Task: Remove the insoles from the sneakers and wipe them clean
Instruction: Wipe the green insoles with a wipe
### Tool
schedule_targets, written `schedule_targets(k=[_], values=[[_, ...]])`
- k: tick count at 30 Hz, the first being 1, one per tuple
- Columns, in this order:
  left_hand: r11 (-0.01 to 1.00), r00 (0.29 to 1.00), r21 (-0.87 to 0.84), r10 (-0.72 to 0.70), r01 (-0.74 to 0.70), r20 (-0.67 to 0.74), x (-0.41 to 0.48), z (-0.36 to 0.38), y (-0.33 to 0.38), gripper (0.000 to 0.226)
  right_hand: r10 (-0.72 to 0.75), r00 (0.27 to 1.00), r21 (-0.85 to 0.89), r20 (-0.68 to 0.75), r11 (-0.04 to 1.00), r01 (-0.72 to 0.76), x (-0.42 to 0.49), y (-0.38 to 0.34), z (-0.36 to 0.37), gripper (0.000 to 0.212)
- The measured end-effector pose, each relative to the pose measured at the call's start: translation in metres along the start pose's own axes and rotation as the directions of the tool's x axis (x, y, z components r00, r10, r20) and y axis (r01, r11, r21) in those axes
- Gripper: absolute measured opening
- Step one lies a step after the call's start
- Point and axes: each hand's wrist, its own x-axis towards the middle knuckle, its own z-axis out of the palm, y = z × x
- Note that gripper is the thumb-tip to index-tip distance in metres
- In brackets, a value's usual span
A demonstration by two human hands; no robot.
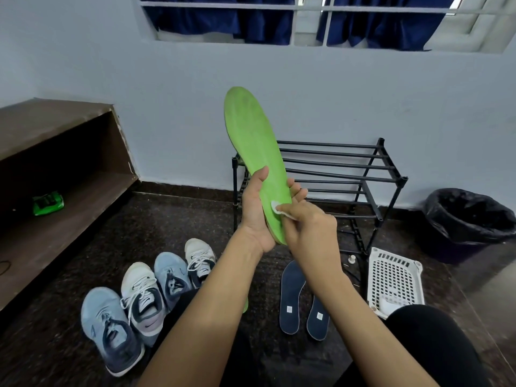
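At frame centre I see my left hand (255, 213) gripping the green insole (252, 135) by its lower end, thumb in front and fingers curled behind. My right hand (312, 230) pinches a white wipe (276, 208) against it. Dark insoles (290, 294) lie lower right, sneakers (145, 297) lower left.
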Motion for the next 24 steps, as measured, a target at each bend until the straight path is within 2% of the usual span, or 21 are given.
schedule_targets(k=[4,10,13,15,17,19,24], values=[[0.999,0.999,0.001,0.036,-0.036,-0.019,0.003,-0.004,0.009,0.047,0.047,0.992,0.082,0.116,0.995,-0.057,-0.016,-0.004,-0.005,0.016],[0.999,0.999,0.001,0.044,-0.044,-0.011,0.000,0.000,-0.002,0.044,-0.015,1.000,-0.080,0.002,0.997,0.015,0.004,-0.003,0.002,0.015],[1.000,1.000,0.006,0.013,-0.013,0.006,-0.001,0.001,-0.004,0.043,-0.017,0.999,-0.078,-0.037,0.997,0.014,0.007,-0.002,0.001,0.014],[1.000,1.000,-0.010,-0.002,0.002,0.008,0.000,-0.002,0.000,0.044,0.026,0.999,0.021,0.037,0.999,-0.026,0.004,-0.003,-0.005,0.012],[1.000,1.000,-0.011,0.019,-0.019,0.004,0.003,-0.005,0.004,0.047,0.106,0.981,0.132,0.166,0.983,-0.128,-0.003,-0.005,-0.012,0.012],[0.999,0.999,-0.005,0.037,-0.037,0.002,0.005,-0.007,0.007,0.049,0.124,0.969,0.156,0.214,0.975,-0.159,-0.010,-0.006,-0.013,0.011],[0.998,0.998,0.008,0.057,-0.057,-0.026,0.005,-0.001,-0.001,0.044,0.060,0.997,0.058,0.054,0.996,-0.063,-0.002,-0.005,-0.004,0.015]])
